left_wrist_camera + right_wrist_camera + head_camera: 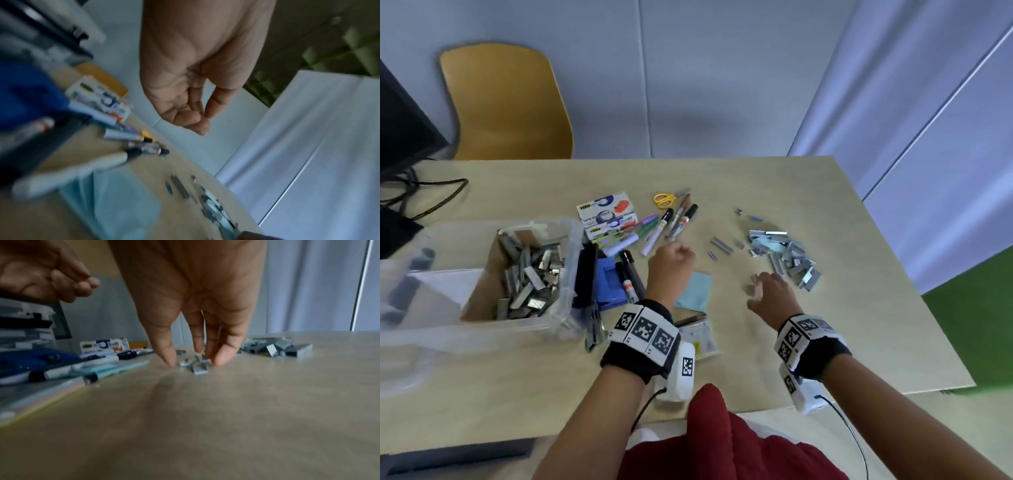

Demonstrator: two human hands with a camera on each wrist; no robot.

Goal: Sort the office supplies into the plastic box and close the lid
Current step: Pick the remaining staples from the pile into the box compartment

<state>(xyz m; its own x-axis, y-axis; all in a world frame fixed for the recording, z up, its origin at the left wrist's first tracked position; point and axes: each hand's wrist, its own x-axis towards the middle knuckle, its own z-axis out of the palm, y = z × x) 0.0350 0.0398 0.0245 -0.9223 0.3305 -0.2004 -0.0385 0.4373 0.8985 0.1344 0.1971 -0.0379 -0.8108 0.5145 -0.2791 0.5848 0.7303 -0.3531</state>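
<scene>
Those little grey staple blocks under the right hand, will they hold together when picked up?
Probably not all: the staple pieces between the right hand's fingertips already lie as short broken bits. They look small and smooth, so likely slippery, and hard to pinch.

A left hand (191, 78) hangs palm-side to the camera above a pale wooden desk (156, 164), its fingers (191, 120) loosely curled toward the thumb and holding nothing. Below it, several markers (141, 146) lie side by side near a white printed box (100, 99). A light blue sheet of paper (123, 203) lies flat on the desk in the blurred foreground. Strips of grey staples (180, 186) are scattered toward the desk's edge. A blue object at left is too blurred to identify.
</scene>
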